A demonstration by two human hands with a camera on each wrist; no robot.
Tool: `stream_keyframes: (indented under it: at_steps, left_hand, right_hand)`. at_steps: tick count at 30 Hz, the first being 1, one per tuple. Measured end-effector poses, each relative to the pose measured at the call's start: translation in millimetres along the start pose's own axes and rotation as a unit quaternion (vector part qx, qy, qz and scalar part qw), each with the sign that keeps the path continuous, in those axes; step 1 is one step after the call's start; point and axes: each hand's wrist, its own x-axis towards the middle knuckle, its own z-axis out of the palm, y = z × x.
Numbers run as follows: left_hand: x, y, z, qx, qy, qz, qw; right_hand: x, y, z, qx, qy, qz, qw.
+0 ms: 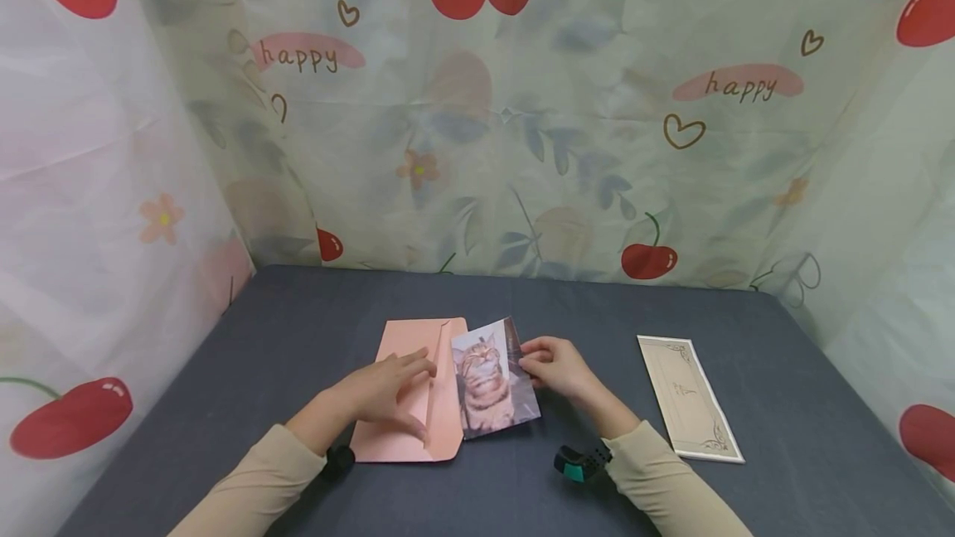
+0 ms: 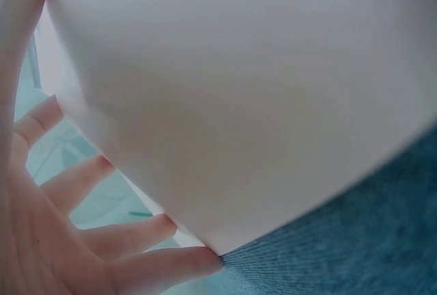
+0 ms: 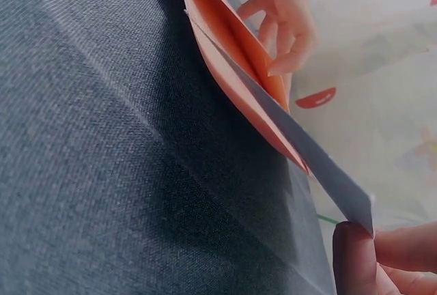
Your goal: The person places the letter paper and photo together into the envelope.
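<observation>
A pink envelope [image 1: 373, 429] lies on the table with its mouth toward the right. Across its front panel spreads my left hand [image 1: 384, 396], thumb and fingertips at the raised edge of the mouth. In the right wrist view the orange-looking envelope [image 3: 225, 76] gapes open. A cat photo [image 1: 485, 379], slightly tilted, overlaps the envelope's right side, its left end at the opening. My right hand [image 1: 555, 367] pinches the photo's right edge between thumb and fingers. The left wrist view shows my spread fingers [image 2: 147, 268] against the pale envelope panel [image 2: 239, 117].
To the right of my right hand lies a cream card with ornamental corners [image 1: 690, 400]. A dark cloth covers the table [image 1: 567, 305]. Printed curtains [image 1: 522, 147] hang behind and at both sides. Dark bands circle both wrists.
</observation>
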Motion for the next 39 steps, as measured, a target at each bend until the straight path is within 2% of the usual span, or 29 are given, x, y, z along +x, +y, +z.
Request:
stream_keyframes:
  at_steps: [15,32,39]
  left_hand:
    - [0.4,0.4,-0.3,-0.001,-0.003,0.001,1.0000]
    - [1.2,2.1,0.1,-0.007,-0.008,-0.025,0.9996]
    - [1.2,1.8,-0.2,0.004,-0.008,-0.015,0.9998]
  right_hand:
    - [3.2,-2.7,9.6,0.035,-0.012,-0.004,0.999]
    - [4.8,-1.7,28.2,0.064,-0.012,-0.008,0.998]
    - [3.3,-3.5,33.2,0.065,-0.021,-0.016,0.998]
